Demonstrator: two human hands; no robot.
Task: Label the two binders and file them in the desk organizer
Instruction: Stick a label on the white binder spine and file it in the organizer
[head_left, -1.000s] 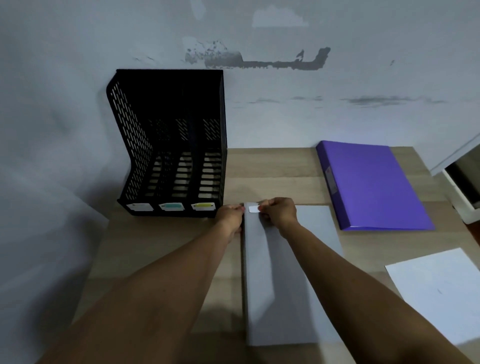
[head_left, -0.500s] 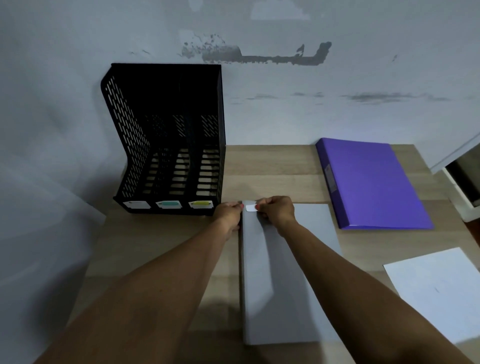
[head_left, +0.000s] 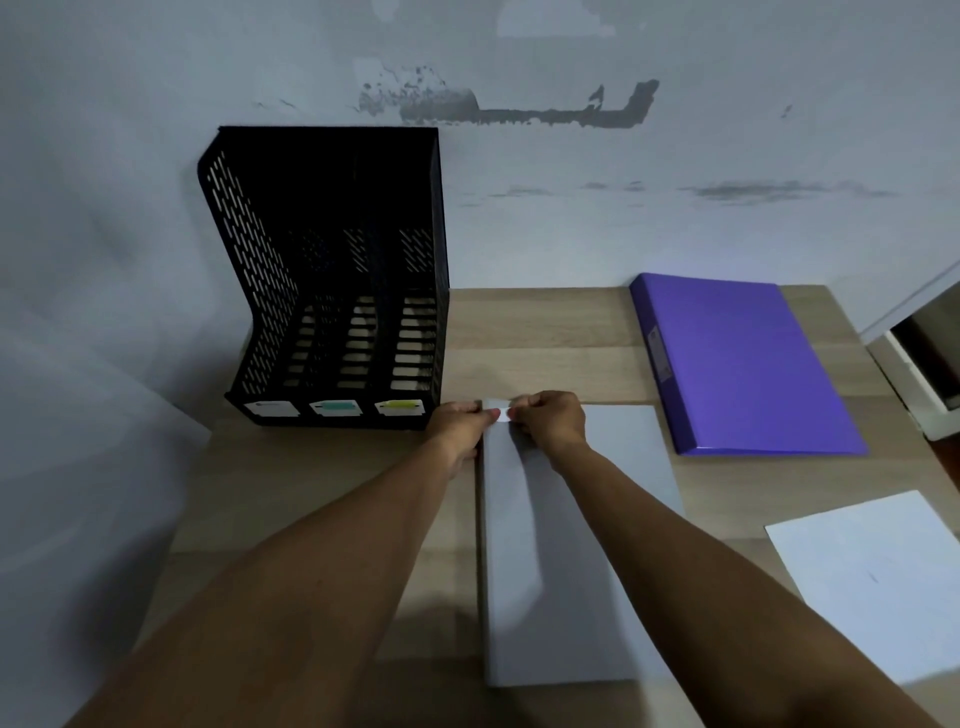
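Little has moved: left hand (head_left: 460, 423) and right hand (head_left: 550, 418) both pinch the label (head_left: 500, 410), pressing it onto the grey binder (head_left: 571, 545) beneath.

Wooden tabletop (head_left: 545, 338): black organizer (head_left: 332, 291) at far-left corner, grey binder (head_left: 561, 545) centre, purple binder (head_left: 737, 364) far right, white sheet (head_left: 872, 577) at right edge.
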